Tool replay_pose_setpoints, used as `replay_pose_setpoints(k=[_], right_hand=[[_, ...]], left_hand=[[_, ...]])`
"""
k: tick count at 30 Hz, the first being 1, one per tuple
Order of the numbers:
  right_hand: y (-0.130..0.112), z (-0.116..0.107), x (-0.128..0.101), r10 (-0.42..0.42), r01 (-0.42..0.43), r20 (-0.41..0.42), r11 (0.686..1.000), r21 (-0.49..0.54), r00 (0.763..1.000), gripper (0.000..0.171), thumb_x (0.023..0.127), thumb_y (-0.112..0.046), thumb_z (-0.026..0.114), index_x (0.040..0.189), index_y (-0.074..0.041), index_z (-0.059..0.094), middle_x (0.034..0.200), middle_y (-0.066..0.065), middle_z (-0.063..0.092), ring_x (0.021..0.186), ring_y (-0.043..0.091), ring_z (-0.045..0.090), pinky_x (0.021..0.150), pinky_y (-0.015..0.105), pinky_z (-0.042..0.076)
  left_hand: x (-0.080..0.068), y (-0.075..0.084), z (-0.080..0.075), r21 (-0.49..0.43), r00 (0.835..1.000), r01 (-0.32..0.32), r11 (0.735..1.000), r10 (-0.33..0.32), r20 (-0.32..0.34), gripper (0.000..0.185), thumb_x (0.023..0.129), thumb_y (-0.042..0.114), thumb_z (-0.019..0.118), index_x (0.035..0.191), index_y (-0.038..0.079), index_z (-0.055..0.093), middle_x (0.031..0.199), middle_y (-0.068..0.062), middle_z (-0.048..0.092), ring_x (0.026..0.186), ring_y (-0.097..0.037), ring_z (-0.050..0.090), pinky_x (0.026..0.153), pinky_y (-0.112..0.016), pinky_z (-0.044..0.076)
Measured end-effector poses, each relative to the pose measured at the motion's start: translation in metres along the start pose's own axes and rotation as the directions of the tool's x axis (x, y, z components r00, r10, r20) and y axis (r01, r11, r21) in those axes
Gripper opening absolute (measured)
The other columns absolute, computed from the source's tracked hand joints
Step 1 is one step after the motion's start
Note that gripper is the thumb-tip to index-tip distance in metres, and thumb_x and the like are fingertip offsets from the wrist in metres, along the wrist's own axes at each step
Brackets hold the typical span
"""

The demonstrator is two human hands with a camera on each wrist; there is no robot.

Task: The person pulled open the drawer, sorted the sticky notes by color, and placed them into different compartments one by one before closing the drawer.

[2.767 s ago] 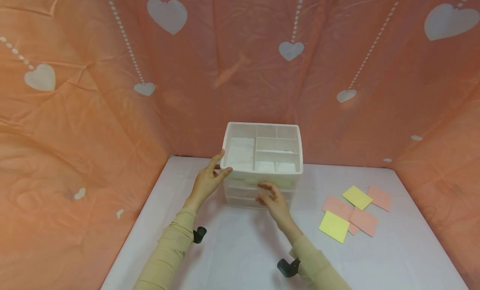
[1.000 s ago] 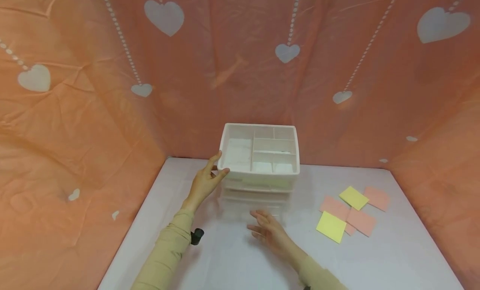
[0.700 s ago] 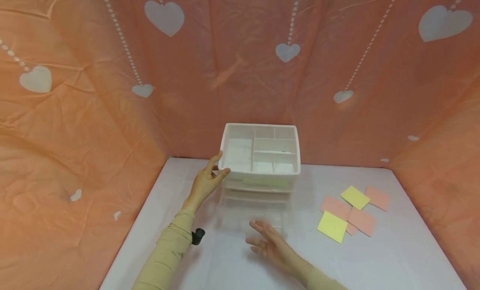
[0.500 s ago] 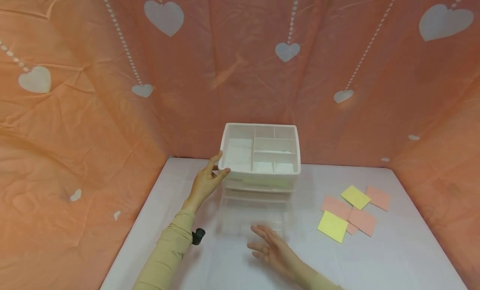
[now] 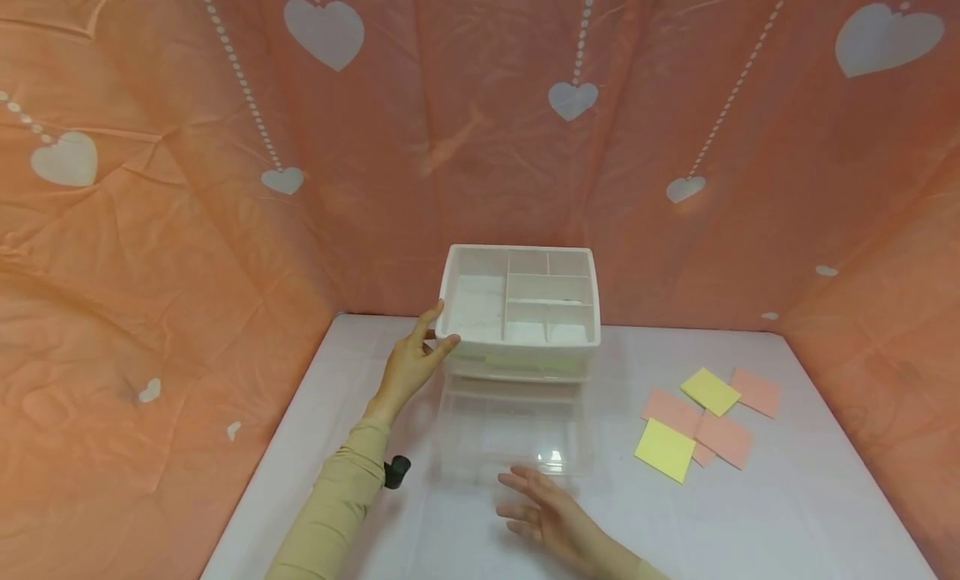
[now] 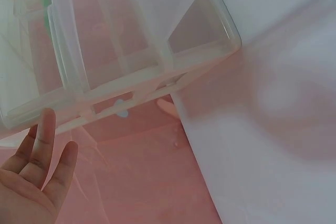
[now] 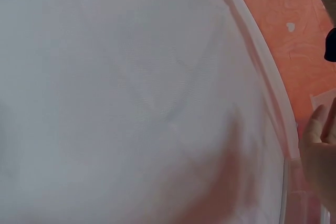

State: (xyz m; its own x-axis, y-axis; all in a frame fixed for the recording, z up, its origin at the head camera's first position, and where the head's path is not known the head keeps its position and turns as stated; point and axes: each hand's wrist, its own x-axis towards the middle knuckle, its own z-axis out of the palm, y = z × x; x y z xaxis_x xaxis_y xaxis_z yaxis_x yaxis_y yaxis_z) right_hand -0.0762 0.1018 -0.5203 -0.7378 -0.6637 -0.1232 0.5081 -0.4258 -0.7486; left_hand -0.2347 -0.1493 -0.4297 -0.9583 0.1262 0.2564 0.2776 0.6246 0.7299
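Observation:
A white drawer organizer (image 5: 517, 344) with a divided top tray stands at the middle back of the table. Its lower clear drawer (image 5: 487, 430) sticks far out toward me. My left hand (image 5: 405, 370) holds the front left corner, thumb on the front rim and index finger along the side. In the left wrist view, the other fingers of that left hand (image 6: 31, 171) lie straight against the side wall. My right hand (image 5: 555, 517) is right at the drawer's front edge, fingers loosely extended. At the right border of the right wrist view, that hand (image 7: 320, 161) overlaps the drawer (image 7: 297, 192).
Several pink sticky notes (image 5: 724, 440) and yellow sticky notes (image 5: 666, 450) lie loosely overlapped on the right of the white table (image 5: 810, 513). Something yellow-green shows through the organizer's upper drawer (image 5: 536, 364). An orange curtain (image 5: 480, 172) with white hearts encloses the back and sides.
The lower drawer has slid out toward me from its closed position, and my right hand has moved back and down along with it. My left hand has stayed on the organizer's corner.

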Motion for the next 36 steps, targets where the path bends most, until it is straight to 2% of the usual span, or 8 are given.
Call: replay_pose_setpoints(k=[3,8,14,21,23,26,33,36], right_hand=[[-0.001,0.001,0.0,0.026,-0.026,-0.015,0.999,-0.026,1.0,0.034,0.103,-0.024,0.029,0.134,-0.01,0.036,0.124,-0.008,0.059,0.106,0.014,0.061,0.095,0.029,0.046],[-0.006,0.004,-0.002,0.031,-0.027,0.028,0.989,-0.145,0.999,0.031,0.102,-0.019,0.034,0.129,-0.011,0.046,0.115,-0.005,0.064,0.102,0.012,0.063,0.092,0.026,0.048],[-0.025,0.012,-0.006,-0.024,0.068,0.138,0.944,-0.324,0.99,0.032,0.101,-0.014,0.035,0.131,-0.013,0.046,0.115,-0.006,0.064,0.101,0.008,0.062,0.093,0.027,0.047],[-0.063,0.013,-0.018,-0.169,0.247,0.222,0.883,-0.398,0.96,0.035,0.1,-0.006,0.032,0.132,-0.013,0.045,0.118,-0.002,0.061,0.103,0.01,0.061,0.092,0.027,0.047],[-0.075,0.008,-0.022,-0.249,0.325,0.231,0.856,-0.401,0.941,0.038,0.1,-0.002,0.029,0.133,-0.012,0.045,0.119,-0.002,0.061,0.103,0.009,0.061,0.092,0.027,0.047],[-0.092,-0.003,-0.028,-0.374,0.415,0.181,0.813,-0.409,0.91,0.04,0.099,0.003,0.027,0.129,-0.013,0.047,0.116,-0.003,0.062,0.1,0.008,0.061,0.09,0.025,0.047],[-0.11,-0.051,-0.04,-0.624,0.554,0.014,0.683,-0.477,0.781,0.04,0.096,0.01,0.031,0.123,-0.01,0.053,0.111,-0.003,0.063,0.097,0.007,0.062,0.088,0.019,0.048],[-0.11,-0.074,-0.047,-0.665,0.539,-0.11,0.68,-0.497,0.738,0.041,0.095,0.012,0.034,0.123,-0.01,0.052,0.112,-0.003,0.061,0.099,0.007,0.061,0.088,0.018,0.048]], left_hand=[[0.0,0.0,0.0,-0.002,1.0,0.0,1.0,0.0,0.002,0.063,0.088,0.046,0.059,0.143,0.04,0.029,0.113,-0.018,0.063,0.08,-0.023,0.063,0.069,-0.037,0.051],[0.0,0.001,0.0,-0.005,1.0,-0.002,1.0,0.001,-0.001,0.062,0.088,0.045,0.059,0.143,0.04,0.03,0.114,-0.018,0.064,0.079,-0.022,0.063,0.069,-0.036,0.051],[0.0,0.0,0.001,-0.008,1.0,-0.009,1.0,0.009,-0.006,0.063,0.088,0.044,0.06,0.143,0.04,0.029,0.114,-0.019,0.063,0.081,-0.023,0.064,0.07,-0.038,0.051],[0.0,0.0,0.001,-0.014,1.0,-0.014,1.0,0.013,-0.012,0.062,0.089,0.042,0.06,0.143,0.039,0.03,0.113,-0.02,0.064,0.08,-0.023,0.064,0.069,-0.038,0.051],[0.001,0.0,0.001,-0.015,1.0,-0.013,1.0,0.013,-0.014,0.062,0.089,0.042,0.06,0.143,0.039,0.03,0.114,-0.02,0.064,0.08,-0.023,0.064,0.07,-0.038,0.051],[0.001,0.0,0.0,-0.016,1.0,-0.015,1.0,0.015,-0.016,0.062,0.089,0.042,0.06,0.143,0.039,0.03,0.114,-0.021,0.063,0.08,-0.024,0.065,0.07,-0.039,0.052],[0.002,-0.001,0.001,-0.018,1.0,-0.008,1.0,0.008,-0.013,0.062,0.088,0.044,0.06,0.142,0.041,0.03,0.115,-0.021,0.063,0.083,-0.025,0.066,0.072,-0.042,0.052],[0.001,0.0,0.001,-0.014,1.0,-0.005,1.0,0.005,-0.003,0.062,0.088,0.044,0.06,0.143,0.041,0.029,0.115,-0.021,0.063,0.083,-0.024,0.066,0.072,-0.041,0.052]])
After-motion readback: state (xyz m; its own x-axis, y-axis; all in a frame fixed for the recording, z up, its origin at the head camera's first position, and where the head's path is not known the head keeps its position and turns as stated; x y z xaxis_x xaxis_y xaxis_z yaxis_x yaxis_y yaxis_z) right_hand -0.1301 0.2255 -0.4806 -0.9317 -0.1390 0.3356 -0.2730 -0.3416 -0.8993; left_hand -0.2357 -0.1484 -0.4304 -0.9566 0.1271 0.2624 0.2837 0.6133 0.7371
